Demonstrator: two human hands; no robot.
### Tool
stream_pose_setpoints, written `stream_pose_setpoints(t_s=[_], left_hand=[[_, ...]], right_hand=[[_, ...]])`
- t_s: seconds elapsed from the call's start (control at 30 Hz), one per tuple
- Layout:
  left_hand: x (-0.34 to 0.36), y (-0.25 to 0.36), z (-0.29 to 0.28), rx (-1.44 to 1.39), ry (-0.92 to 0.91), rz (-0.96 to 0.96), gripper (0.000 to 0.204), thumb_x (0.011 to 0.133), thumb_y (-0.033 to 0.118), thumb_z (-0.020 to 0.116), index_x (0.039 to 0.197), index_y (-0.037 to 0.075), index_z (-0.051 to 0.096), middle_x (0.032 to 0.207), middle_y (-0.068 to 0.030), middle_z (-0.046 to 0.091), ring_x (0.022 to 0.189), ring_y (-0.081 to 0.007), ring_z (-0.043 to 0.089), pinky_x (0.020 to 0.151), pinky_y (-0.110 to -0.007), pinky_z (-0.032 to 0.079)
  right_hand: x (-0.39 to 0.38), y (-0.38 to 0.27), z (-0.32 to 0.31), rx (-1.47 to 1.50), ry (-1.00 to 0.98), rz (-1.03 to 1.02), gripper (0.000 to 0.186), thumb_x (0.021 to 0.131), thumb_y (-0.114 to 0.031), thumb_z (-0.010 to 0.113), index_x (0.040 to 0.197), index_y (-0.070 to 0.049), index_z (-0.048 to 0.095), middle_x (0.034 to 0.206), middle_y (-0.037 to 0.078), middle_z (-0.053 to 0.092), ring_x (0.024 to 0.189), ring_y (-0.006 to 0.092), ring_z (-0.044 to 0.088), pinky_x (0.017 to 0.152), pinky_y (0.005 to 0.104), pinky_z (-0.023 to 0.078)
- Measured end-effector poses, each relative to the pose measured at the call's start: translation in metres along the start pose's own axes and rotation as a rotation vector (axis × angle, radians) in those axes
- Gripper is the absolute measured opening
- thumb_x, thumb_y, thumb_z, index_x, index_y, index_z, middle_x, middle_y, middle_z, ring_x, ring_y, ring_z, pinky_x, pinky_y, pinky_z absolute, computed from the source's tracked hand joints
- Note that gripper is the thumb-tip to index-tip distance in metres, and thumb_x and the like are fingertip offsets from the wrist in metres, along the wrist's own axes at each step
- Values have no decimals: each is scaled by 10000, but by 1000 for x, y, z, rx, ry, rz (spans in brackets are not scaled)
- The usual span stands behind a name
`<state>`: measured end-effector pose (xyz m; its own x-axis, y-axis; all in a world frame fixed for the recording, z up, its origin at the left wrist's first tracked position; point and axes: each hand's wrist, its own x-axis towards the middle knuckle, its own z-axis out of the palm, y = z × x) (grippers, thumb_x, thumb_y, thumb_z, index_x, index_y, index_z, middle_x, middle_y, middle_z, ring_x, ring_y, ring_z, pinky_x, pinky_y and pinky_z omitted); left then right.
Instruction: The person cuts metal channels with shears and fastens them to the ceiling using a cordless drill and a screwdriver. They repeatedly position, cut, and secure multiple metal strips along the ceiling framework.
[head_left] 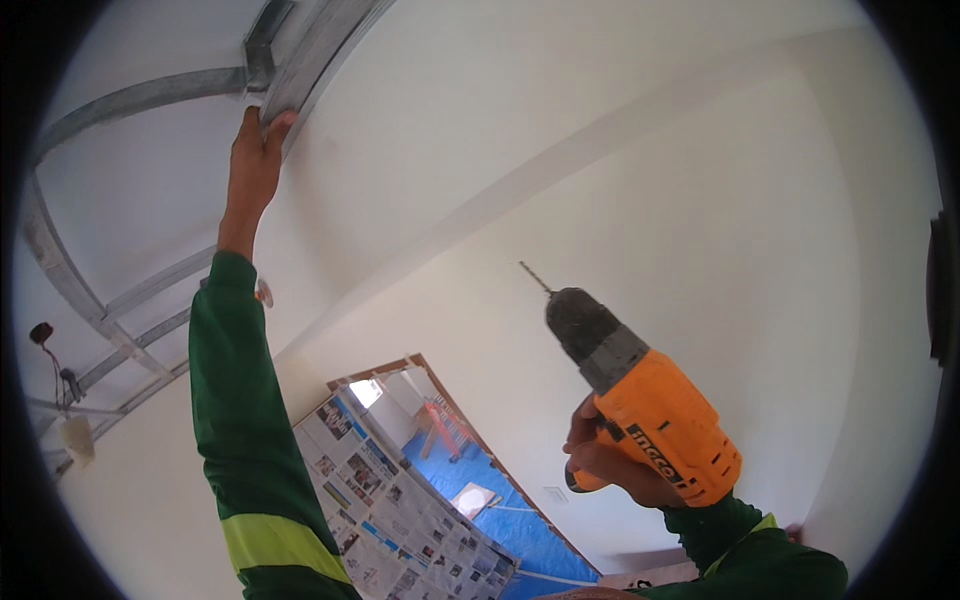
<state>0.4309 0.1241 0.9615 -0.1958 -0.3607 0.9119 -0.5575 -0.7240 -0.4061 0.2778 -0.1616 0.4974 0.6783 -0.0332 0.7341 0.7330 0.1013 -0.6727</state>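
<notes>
My left hand [254, 160] reaches up in a green sleeve and grips the lower edge of a grey metal ceiling channel [320, 45] at the upper left. My right hand [612, 455] holds an orange cordless drill [650, 405] by its handle, at the lower right. The drill's dark chuck and thin bit [535, 278] point up and to the left, toward the white wall, and the bit touches nothing.
More metal framing rails [120, 320] curve along the ceiling at the left, with a dangling lamp wire [45, 340] beside them. A window or door opening [440, 480] below is covered with newspaper sheets and blue plastic film. White walls surround it.
</notes>
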Motion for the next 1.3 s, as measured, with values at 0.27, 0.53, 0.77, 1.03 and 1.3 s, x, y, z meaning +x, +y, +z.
stream_pose_setpoints(t_s=[0.27, 0.53, 0.77, 1.03, 1.3], left_hand=[[7, -12, 8, 70, 19, 9, 735, 1066, 564, 683, 1339, -108, 565, 1146, -397, 713, 1100, -582, 689, 940, -547, 552], [14, -11, 0, 70, -79, 14, 798, 1053, 637, 654, 1342, -98, 539, 1131, -378, 715, 1073, -558, 703, 939, -571, 549], [16, -13, 6, 130, -59, 11, 854, 1027, 707, 637, 1395, -58, 545, 1258, -304, 721, 1175, -505, 692, 1042, -540, 527], [16, 0, 5, -29, -40, -95, 915, 965, 754, 686, 1360, -65, 576, 1347, -314, 679, 1231, -471, 671, 1085, -512, 503], [8, 13, 26, 43, 298, -65, 766, 883, 708, 802, 1149, -3, 701, 972, -209, 705, 1092, -417, 671, 983, -522, 502]], right_hand=[[4, 13, -4, 200, 70, -71, 352, 913, 42, 747, 1217, -78, 615, 961, 107, 722, 894, 234, 779, 873, 491, 669], [0, -3, 8, 328, 86, 24, 345, 913, 27, 750, 1209, -87, 616, 934, 100, 723, 843, 234, 775, 859, 473, 664], [-24, -29, -5, -155, 95, 34, 335, 911, -8, 783, 1194, -92, 623, 938, 98, 735, 856, 241, 784, 844, 462, 666], [-39, -28, -14, 138, 176, -9, 348, 899, 5, 776, 1201, -89, 631, 915, 97, 732, 832, 244, 781, 833, 474, 663], [-49, -22, -36, -197, 261, -105, 391, 888, 33, 757, 1234, -101, 633, 914, 84, 722, 795, 228, 771, 823, 503, 665]])
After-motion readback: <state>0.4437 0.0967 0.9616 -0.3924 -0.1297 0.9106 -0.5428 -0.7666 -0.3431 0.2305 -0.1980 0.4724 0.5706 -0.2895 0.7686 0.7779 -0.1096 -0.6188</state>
